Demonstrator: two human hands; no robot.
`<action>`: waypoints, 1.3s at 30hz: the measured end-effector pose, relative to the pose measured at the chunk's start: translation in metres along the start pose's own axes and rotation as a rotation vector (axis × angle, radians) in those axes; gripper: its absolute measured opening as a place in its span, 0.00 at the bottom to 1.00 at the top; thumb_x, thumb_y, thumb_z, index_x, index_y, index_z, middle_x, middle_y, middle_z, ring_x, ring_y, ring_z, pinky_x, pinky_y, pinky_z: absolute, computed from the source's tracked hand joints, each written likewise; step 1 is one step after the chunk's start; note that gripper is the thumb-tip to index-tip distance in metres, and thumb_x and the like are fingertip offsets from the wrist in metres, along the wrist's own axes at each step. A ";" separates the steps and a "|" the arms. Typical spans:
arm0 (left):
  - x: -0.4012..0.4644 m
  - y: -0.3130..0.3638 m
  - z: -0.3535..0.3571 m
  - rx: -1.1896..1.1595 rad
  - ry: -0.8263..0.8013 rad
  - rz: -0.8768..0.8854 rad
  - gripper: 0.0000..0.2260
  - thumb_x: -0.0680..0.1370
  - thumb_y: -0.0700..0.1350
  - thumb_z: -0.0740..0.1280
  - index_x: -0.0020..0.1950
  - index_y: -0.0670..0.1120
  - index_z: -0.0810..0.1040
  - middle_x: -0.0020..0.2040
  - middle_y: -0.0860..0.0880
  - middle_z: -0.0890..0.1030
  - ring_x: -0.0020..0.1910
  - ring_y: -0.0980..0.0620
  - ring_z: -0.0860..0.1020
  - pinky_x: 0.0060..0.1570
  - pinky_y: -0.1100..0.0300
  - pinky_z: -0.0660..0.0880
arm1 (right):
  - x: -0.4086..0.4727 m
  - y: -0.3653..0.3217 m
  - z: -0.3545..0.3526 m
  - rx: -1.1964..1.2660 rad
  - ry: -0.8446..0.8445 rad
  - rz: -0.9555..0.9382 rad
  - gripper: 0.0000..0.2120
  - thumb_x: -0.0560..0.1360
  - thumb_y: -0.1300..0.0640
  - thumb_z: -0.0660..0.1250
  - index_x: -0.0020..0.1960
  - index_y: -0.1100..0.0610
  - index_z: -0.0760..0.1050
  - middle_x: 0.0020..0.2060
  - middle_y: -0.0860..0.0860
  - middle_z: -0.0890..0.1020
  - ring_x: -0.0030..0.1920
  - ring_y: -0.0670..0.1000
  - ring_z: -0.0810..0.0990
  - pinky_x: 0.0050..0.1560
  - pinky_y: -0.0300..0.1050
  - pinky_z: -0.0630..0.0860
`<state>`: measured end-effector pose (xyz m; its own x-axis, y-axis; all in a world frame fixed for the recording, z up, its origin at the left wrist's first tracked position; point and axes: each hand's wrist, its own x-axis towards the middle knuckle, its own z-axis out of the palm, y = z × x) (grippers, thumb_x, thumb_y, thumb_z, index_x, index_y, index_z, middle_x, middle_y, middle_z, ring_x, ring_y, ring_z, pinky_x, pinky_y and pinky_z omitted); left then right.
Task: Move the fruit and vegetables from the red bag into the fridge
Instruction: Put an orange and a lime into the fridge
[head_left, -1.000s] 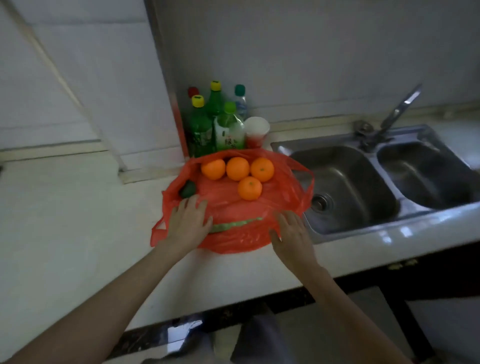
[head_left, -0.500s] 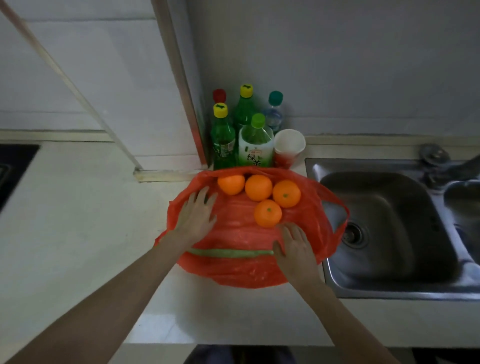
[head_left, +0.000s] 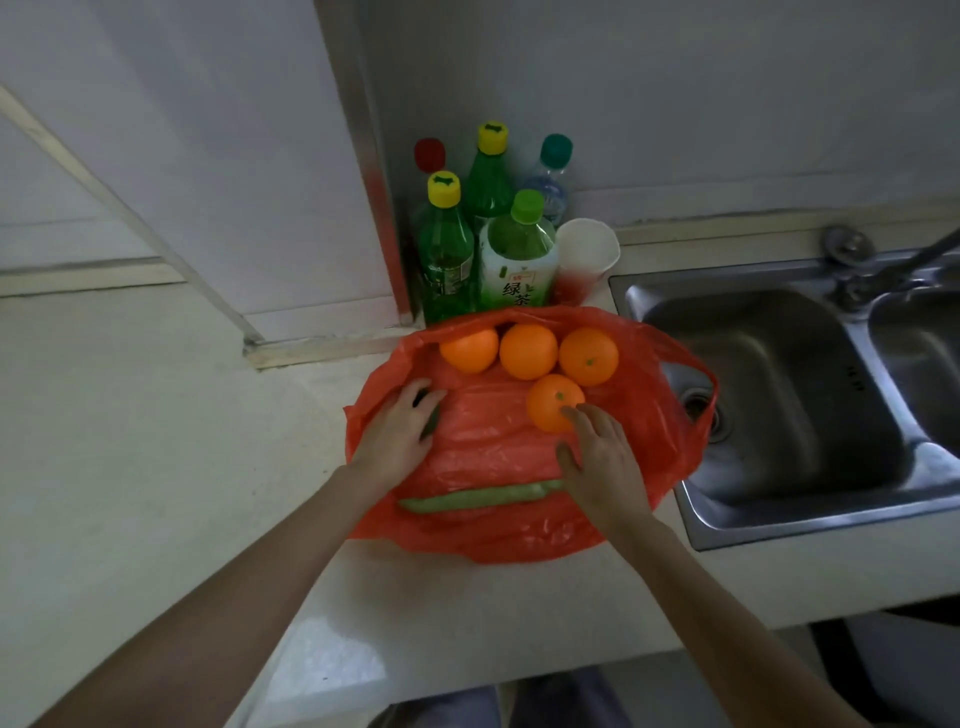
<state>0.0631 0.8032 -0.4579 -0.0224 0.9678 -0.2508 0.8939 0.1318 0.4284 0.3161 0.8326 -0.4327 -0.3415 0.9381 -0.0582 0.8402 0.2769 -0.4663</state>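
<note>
Left hand (head_left: 397, 434) flat and open on the red bag (head_left: 519, 535), right hand (head_left: 602, 462) open with fingertips touching the nearest orange (head_left: 551, 402), three more oranges (head_left: 528, 351) behind, bag on the counter (head_left: 156, 441) beside the sink (head_left: 769, 374).

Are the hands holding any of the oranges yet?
No. The right hand only touches the nearest orange with its fingertips. The left hand rests flat on the red bag.
</note>
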 end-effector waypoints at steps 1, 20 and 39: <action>-0.003 0.001 0.001 -0.022 0.021 0.017 0.28 0.74 0.40 0.67 0.73 0.49 0.63 0.73 0.49 0.61 0.66 0.46 0.69 0.62 0.55 0.71 | 0.000 -0.002 -0.001 -0.004 -0.004 0.002 0.22 0.75 0.60 0.64 0.69 0.60 0.67 0.65 0.58 0.72 0.67 0.59 0.68 0.64 0.55 0.70; -0.058 0.060 0.008 -0.347 0.408 -0.120 0.27 0.72 0.41 0.71 0.70 0.47 0.68 0.68 0.48 0.67 0.67 0.49 0.67 0.66 0.53 0.69 | 0.048 0.007 0.005 -0.154 -0.157 -0.004 0.33 0.71 0.51 0.70 0.71 0.52 0.60 0.69 0.54 0.63 0.67 0.58 0.63 0.53 0.53 0.73; -0.113 0.135 0.023 -0.269 0.665 -0.415 0.27 0.69 0.38 0.73 0.68 0.43 0.71 0.66 0.44 0.69 0.63 0.43 0.71 0.61 0.49 0.73 | 0.033 0.038 -0.037 0.037 -0.104 -0.300 0.35 0.68 0.54 0.72 0.72 0.51 0.63 0.68 0.55 0.66 0.66 0.61 0.67 0.52 0.56 0.74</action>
<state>0.1960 0.7066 -0.3916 -0.6627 0.7428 0.0954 0.6190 0.4716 0.6280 0.3520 0.8819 -0.4199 -0.6141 0.7892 -0.0023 0.6806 0.5282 -0.5077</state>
